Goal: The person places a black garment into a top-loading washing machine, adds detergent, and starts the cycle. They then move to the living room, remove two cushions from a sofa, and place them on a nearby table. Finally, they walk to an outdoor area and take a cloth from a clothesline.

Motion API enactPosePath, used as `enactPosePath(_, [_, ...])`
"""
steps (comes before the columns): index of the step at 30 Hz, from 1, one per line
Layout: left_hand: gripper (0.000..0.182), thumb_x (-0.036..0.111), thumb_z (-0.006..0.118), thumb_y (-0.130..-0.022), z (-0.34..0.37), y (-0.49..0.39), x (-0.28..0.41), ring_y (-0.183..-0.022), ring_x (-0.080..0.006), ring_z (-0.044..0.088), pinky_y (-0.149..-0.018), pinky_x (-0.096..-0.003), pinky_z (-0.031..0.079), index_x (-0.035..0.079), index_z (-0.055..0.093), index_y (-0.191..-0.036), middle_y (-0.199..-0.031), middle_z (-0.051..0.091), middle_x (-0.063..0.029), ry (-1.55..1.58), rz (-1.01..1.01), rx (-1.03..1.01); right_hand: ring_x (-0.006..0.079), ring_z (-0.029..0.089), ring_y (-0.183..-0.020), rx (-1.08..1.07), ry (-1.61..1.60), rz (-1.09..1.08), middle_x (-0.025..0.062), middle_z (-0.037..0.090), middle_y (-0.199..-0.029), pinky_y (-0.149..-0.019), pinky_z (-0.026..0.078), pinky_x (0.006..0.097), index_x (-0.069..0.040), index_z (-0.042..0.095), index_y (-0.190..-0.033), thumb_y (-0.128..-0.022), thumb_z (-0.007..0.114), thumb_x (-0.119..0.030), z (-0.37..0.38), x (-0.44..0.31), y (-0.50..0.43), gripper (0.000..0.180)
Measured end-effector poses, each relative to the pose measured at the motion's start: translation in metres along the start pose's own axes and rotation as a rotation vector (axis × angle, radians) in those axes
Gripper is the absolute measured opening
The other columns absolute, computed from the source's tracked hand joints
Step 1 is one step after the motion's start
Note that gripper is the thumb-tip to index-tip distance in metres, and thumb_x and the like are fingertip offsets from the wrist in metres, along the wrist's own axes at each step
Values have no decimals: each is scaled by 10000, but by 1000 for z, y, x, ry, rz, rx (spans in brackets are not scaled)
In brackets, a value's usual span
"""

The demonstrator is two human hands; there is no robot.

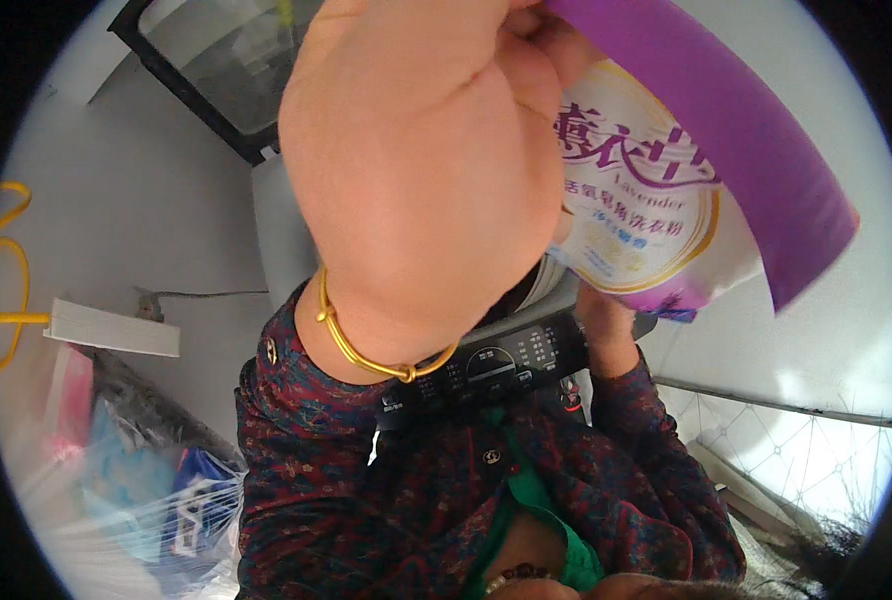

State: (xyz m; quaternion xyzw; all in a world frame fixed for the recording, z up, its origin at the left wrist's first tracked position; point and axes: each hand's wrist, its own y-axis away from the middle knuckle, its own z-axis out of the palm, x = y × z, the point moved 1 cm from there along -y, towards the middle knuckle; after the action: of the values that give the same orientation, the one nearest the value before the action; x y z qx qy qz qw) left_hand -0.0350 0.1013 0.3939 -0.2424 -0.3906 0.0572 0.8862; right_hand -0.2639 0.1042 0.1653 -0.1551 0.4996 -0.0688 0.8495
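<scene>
Close to the camera, my left hand [423, 165], with a gold bangle at its wrist, grips the upper part of a white and purple plastic bag of washing powder [641, 202]; its curled fingers are partly out of sight. A wide purple band [753, 150] runs along the bag's upper right side. My right hand [603, 319] comes up from below, mostly hidden behind the bag, and a fingertip shows at the bag's left edge. Under both hands is a top-loading washing machine with a black control panel [491, 367]; its opening is partly covered by my left hand and the bag.
A raised lid with a dark frame [190, 112] stands at the upper left. At the left are a white box-shaped piece [115, 328], a yellow cord [18, 318] and clear plastic [138, 517] over coloured packages. A white wall [813, 352] lies to the right.
</scene>
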Motion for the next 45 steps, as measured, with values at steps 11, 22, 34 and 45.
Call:
enactPosePath(11, [408, 79, 444, -909, -3, 2, 6, -803, -172, 515, -773, -305, 459, -80, 421, -1283, -915, 516, -96, 32, -10, 38, 273, 332, -1341, -14, -299, 45, 78, 364, -1450, -1105, 233, 457, -89, 314, -1421, -809, 579, -354, 20, -38, -4, 717])
enactPosePath(22, [517, 157, 438, -902, -48, 25, 20, -621, -132, 436, -639, -318, 444, -69, 333, -1355, -713, 404, -31, -465, 138, 227, 188, 543, -1095, 197, 281, 6, 71, 581, -1186, -959, 415, 349, -30, 529, -1220, -798, 664, -29, -5, -79, -33, 443])
enactPosePath(34, [480, 151, 426, -915, -113, 65, 40, -620, -112, 393, -651, -302, 385, -76, 363, -1333, -703, 394, -10, -432, 269, 479, 122, 573, -923, 59, 669, 88, 26, 640, -986, -849, 438, 271, -42, 620, -1063, -797, 659, -18, 17, -112, -56, 270])
enactPosePath(45, [463, 151, 406, -922, -115, 61, 40, -630, -104, 398, -651, -298, 386, -85, 378, -1320, -704, 389, -4, -427, 282, 439, 91, 557, -859, 179, 821, -68, -4, 639, -934, -796, 429, 242, -39, 645, -1039, -830, 658, -91, 11, -103, -77, 215])
